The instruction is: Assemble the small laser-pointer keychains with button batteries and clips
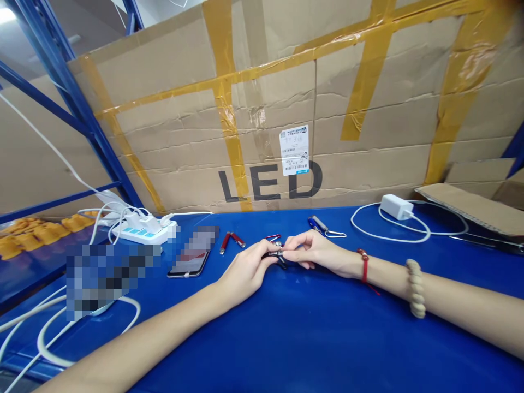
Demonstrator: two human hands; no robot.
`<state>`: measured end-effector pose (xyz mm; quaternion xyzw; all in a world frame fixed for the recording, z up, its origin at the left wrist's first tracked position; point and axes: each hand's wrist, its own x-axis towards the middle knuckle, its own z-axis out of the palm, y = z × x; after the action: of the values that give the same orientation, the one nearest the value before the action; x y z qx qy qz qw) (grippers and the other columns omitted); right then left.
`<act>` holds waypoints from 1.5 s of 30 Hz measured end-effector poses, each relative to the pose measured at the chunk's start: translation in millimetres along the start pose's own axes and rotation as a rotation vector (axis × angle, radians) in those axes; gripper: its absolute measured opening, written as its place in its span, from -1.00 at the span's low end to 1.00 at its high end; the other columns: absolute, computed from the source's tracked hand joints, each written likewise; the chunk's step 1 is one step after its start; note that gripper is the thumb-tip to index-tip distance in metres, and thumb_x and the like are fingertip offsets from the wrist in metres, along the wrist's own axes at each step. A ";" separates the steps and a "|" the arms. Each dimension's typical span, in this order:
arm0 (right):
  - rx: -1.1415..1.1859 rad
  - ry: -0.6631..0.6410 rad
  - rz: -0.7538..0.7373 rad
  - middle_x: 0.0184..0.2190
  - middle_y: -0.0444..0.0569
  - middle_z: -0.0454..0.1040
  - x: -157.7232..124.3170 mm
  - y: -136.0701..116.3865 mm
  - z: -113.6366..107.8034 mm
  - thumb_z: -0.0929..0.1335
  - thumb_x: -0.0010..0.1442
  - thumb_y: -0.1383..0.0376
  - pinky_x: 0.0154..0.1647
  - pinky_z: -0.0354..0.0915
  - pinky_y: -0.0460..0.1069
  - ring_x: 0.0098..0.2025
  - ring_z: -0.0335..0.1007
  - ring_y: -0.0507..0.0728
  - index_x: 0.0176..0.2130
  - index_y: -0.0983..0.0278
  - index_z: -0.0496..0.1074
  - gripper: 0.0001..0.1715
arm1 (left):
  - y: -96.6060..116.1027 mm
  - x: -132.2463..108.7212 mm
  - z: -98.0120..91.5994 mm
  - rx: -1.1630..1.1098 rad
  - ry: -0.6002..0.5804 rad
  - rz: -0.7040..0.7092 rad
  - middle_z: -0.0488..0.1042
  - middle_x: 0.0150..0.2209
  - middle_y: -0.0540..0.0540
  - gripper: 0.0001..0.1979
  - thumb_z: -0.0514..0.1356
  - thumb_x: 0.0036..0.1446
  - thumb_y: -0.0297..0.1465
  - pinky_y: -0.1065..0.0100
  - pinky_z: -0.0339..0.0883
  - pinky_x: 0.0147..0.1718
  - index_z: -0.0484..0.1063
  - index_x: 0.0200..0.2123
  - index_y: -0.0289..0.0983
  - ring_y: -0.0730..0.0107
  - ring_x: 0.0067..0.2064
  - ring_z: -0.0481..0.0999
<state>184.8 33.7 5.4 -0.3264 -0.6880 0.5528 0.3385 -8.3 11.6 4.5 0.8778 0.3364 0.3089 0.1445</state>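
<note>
Both hands meet over the blue tabletop, fingertips almost touching. Between them is a small black piece [282, 263] with a shiny metal part; the fingers cover much of it, so its exact kind is unclear. My left hand [249, 267] pinches it from the left, thumb below the index finger. From the right, my right hand [313, 248] is closed at the same piece, thumb against the fingers. Just behind the fingertips lies a small red item [273, 237], partly hidden. Left of the hands rest two slim red cylinders [237, 239] with metal ends.
A blue and silver pair of small cylinders with a metal clip [321, 225] lies beyond my right hand. To the left are a phone [194, 256] and a power strip [145, 232] with cables. A white charger [396, 207] sits right, before a large cardboard box [262, 136].
</note>
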 end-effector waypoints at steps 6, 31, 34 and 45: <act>-0.009 0.005 0.031 -0.63 -0.19 0.32 0.3 -0.7 0.5 0.45 -0.14 0.15 -0.70 0.02 -0.18 -0.67 0.10 -0.13 -0.55 0.37 0.44 -0.69 | -5.5 -0.4 1.3 0.063 0.017 0.097 0.44 -0.11 -0.09 -0.73 -0.02 0.21 -0.45 0.32 0.28 -0.12 0.27 -0.03 -0.22 0.34 -0.13 0.40; -0.386 0.384 -0.423 -0.41 -0.09 0.38 -3.5 6.6 11.5 0.41 -0.04 0.13 -0.66 0.18 -0.12 -0.64 0.18 -0.09 -0.39 0.21 0.54 -0.77 | -1.0 4.3 0.6 0.098 0.009 -0.062 0.41 -0.45 0.00 -0.76 -0.10 0.20 -0.45 0.45 0.22 -0.39 0.33 -0.19 -0.25 0.44 -0.42 0.40; -0.403 0.377 -0.497 -0.43 -0.08 0.37 -4.3 7.6 12.4 0.40 -0.02 0.14 -0.59 0.22 -0.11 -0.56 0.25 -0.04 -0.46 0.21 0.54 -0.80 | -2.2 3.4 0.0 0.075 -0.033 -0.023 0.38 -0.50 0.02 -0.75 -0.10 0.20 -0.45 0.47 0.21 -0.40 0.35 -0.19 -0.26 0.46 -0.47 0.37; -0.530 0.276 -0.603 -0.44 -0.04 0.39 -7.5 10.0 10.4 0.35 0.07 0.31 -0.39 0.27 -0.06 -0.41 0.35 0.03 -0.53 0.26 0.54 -0.80 | -0.8 -1.4 0.0 0.003 -0.075 0.024 0.44 -0.39 -0.02 -0.80 -0.07 0.19 -0.48 0.48 0.24 -0.37 0.33 -0.22 -0.25 0.45 -0.40 0.43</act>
<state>181.1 23.7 -6.8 -0.2573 -0.8192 0.1838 0.4784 -9.5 11.2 3.5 0.8931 0.3204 0.2770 0.1520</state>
